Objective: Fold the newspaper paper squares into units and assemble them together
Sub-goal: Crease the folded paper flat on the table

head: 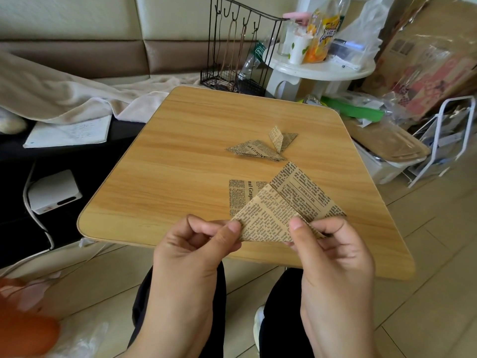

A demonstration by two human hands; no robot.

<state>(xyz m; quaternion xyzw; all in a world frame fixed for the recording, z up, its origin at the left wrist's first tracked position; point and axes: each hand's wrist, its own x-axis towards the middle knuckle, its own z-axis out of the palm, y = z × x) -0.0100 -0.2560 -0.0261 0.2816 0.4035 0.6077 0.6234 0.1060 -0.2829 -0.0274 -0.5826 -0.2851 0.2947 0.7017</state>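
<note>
The person's left hand [196, 244] pinches the left corner of a partly folded newspaper sheet [281, 210] between thumb and curled fingers, and the right hand [333, 244] pinches the same sheet's lower right part, thumb on top and fingers curled beneath. The sheet is held up over the near edge of the wooden table [180, 177], its upper flap rising away from the right hand's thumb. Just beyond the left hand's fingertips, partly hidden behind the held sheet, a flat newspaper square [238, 195] lies on the tabletop. Farther out from both hands, toward the middle of the table, lie two folded units [260, 148], touching or overlapping, one with a flap standing upright. To the left of the left hand the tabletop is bare wood out to its rounded corner; to the right of the right hand the table edge runs close by, with tiled floor [426, 254] beyond it. Past the table's far edge stand a black wire rack [240, 47] and a small white round table [320, 68] bearing a bottle [322, 32] and cups. Far off to the right of the right hand are a white frame [444, 140] and stacked cardboard and plastic.
</note>
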